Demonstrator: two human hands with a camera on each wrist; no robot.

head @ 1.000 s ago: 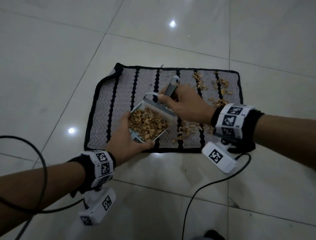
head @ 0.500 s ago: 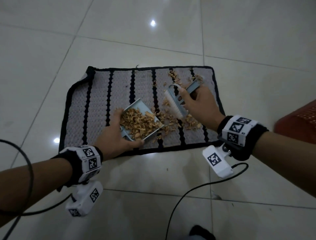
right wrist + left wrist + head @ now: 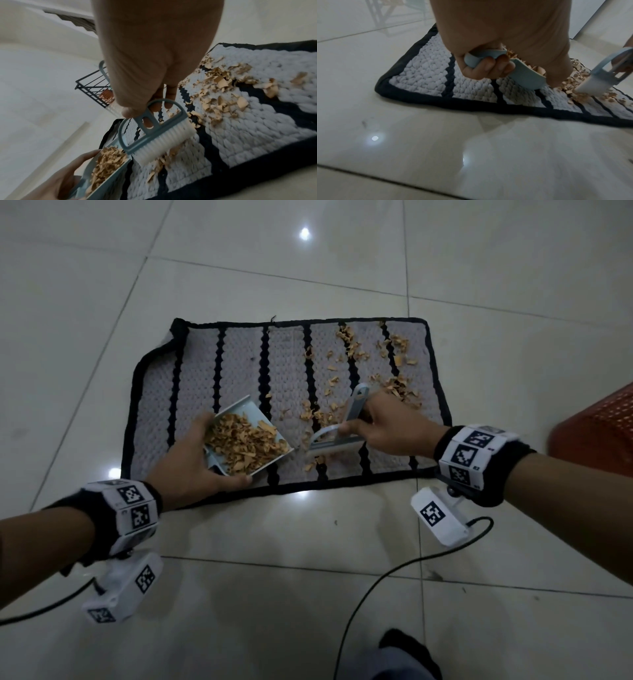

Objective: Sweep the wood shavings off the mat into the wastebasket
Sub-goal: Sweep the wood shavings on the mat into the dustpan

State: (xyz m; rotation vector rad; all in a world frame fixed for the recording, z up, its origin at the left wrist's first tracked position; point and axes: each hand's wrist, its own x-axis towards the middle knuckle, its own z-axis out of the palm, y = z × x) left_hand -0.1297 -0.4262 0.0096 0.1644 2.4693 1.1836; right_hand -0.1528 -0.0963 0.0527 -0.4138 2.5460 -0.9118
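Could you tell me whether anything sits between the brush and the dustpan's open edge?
Nothing solid: only a few loose shavings on the mat lie between the brush and the dustpan.

A glossy tiled floor (image 3: 308, 542) is spreading out on all sides of both grips, with a light reflection (image 3: 304, 233) shining far beyond them. A black cable (image 3: 411, 560) is trailing behind the right grip. A black wire rack (image 3: 92, 88) is standing well beyond it.
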